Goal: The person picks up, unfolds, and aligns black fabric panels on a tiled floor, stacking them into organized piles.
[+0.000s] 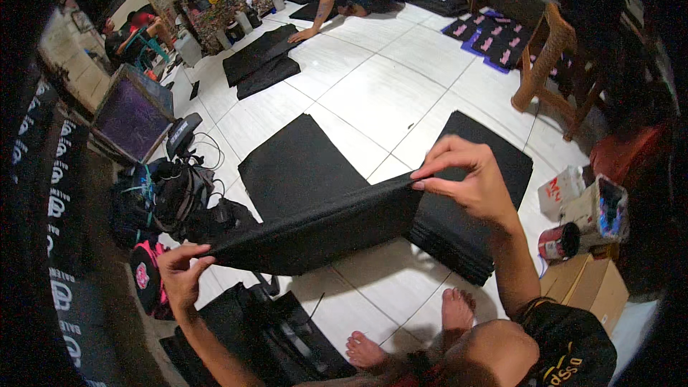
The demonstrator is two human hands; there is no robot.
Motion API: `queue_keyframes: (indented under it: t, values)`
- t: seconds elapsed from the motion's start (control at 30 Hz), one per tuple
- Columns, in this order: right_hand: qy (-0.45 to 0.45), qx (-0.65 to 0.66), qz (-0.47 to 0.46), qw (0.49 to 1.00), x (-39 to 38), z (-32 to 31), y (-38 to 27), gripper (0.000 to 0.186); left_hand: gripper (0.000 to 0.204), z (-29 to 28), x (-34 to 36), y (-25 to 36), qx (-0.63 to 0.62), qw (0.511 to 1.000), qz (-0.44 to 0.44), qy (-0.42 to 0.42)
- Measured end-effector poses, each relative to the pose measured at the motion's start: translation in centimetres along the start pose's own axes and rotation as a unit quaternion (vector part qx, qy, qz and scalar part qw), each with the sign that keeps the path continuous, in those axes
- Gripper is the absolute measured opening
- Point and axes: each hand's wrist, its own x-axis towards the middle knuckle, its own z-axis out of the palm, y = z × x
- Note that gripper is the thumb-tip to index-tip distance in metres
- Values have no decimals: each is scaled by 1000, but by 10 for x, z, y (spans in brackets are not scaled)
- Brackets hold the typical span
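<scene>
A folded piece of black fabric (326, 233) is stretched between my two hands above the floor, its lower edge hanging loose. My left hand (181, 272) pinches its left corner between thumb and fingers. At the opposite corner, my right hand (466, 175) pinches it higher up, so the top edge slopes. Behind it a flat black fabric piece (301, 161) lies on the tiles, partly covered by the one I hold. A thick stack of black fabric (494, 150) sits under my right hand and wrist. More black material (279, 330) lies by my left forearm.
Ahead, another person's hand (304, 34) rests on black fabric pieces (258, 64). A wooden stool (548, 57) stands at the right, near printed black pieces (494, 37). Bags and cables (179, 193) lie at the left by a framed screen (132, 115). A cardboard box (588, 283) is at the lower right.
</scene>
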Motion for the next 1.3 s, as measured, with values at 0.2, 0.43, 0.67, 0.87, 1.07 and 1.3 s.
queue_keyframes:
  t: [0.2,0.43,0.67,0.87,1.07,1.3]
  values:
    - [-71,-65,-5,995,8,-31,1,14,25,34,24,47,281,947,157,3]
    - [-76,-108,-39,991,4,-62,-12,13,22,44,34,48,162,967,192,-36]
    - [-56,-74,-23,995,0,-70,-5,14,22,53,36,63,173,967,173,-66]
    - [-99,-110,-75,986,-4,-17,-23,10,38,78,19,98,246,953,165,-58]
    - [-183,-153,-130,962,-1,25,-39,15,39,195,-2,121,36,944,305,-121]
    - [-170,-174,-79,967,-9,39,-36,15,28,224,-21,62,141,899,414,-24]
